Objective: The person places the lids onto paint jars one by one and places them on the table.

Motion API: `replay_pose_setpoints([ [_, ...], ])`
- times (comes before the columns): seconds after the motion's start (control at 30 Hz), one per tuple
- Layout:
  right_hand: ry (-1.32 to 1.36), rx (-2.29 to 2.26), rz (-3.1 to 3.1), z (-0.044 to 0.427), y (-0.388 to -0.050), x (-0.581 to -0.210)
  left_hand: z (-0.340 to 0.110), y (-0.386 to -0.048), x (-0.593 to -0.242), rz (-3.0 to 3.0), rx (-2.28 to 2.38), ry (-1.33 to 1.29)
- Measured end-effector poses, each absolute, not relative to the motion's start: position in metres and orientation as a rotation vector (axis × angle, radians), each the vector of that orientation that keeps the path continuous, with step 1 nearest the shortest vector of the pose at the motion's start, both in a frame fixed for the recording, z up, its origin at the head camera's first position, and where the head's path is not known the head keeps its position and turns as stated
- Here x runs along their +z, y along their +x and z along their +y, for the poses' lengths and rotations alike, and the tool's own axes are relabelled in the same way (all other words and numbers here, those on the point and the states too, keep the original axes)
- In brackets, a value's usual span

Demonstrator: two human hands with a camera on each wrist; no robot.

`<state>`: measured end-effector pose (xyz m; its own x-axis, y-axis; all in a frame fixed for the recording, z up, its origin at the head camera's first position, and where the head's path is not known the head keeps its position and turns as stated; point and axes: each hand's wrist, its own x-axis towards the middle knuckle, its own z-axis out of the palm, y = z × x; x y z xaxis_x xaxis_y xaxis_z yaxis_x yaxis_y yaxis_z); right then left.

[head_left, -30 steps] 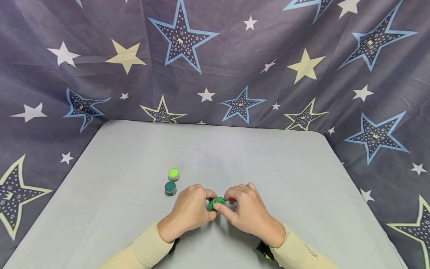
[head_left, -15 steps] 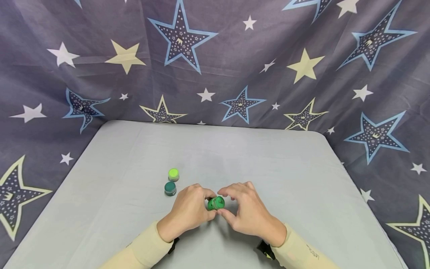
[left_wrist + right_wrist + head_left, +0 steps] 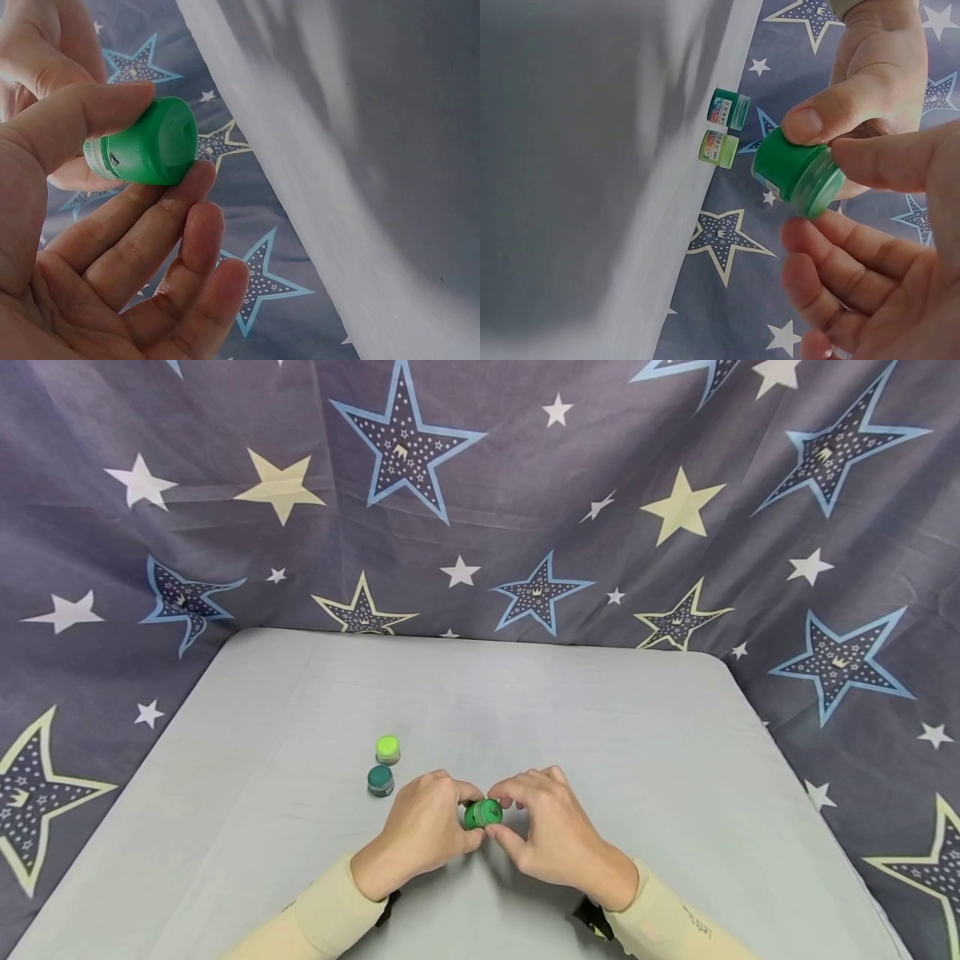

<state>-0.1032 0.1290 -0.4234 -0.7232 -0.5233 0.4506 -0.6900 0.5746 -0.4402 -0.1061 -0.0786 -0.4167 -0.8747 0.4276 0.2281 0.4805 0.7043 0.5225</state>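
My left hand pinches a small green paint jar between thumb and fingertips, holding it tilted above the table. The jar's clear screw lid faces my right hand. In the right wrist view, the right thumb is at one edge of the lid and the fingertips are at its opposite edge. The lid is on the jar. Left of the hands, a dark green paint jar and a lime green paint jar stand on the table.
A pale grey cloth covers the table. Behind and at both sides hangs a dark curtain with a star pattern. The two standing jars are close together, just beyond the left hand.
The right hand's fingers drew back from the green jar's lid and spread, then moved in around its edge again. The left hand keeps its hold; the standing jars stay put.
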Motion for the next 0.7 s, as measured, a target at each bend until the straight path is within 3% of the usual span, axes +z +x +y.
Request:
replay_pose_setpoints([
  [0.7,0.890,0.815,-2.560,0.1265,-0.1033,-0.4231,-0.0779,-0.1051,-0.4153,-2.828,-0.910,-0.756],
])
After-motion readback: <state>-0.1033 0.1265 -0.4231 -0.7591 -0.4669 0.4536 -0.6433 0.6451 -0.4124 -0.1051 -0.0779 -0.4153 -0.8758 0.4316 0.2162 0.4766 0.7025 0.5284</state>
